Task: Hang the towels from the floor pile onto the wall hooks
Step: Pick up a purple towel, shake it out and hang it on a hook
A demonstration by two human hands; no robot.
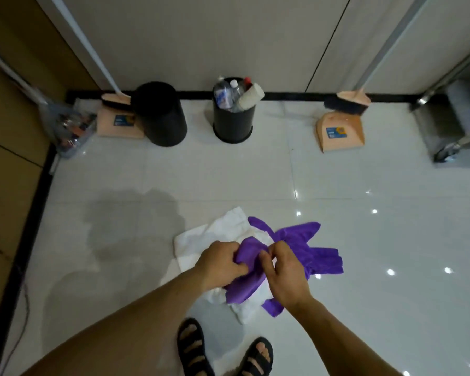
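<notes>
Lying on the floor (364,172) toward its near edge, the white towel (225,226) is overlain by the purple towel (304,234), which is gripped by the left hand (223,261) and right hand (285,275), fingers (238,270) curled into it. One hem is best singled out and lifted clear.

I can't make out the left hand's (223,260) fingertips; they're buried in the crumpled purple cloth towel (296,240), which also covers part of the rumpled white towel (223,229). The blue label (336,132) on the peach plastic dustpan (345,139) is too small to read. The grey metal bin (456,126) runs off my right edge.
</notes>
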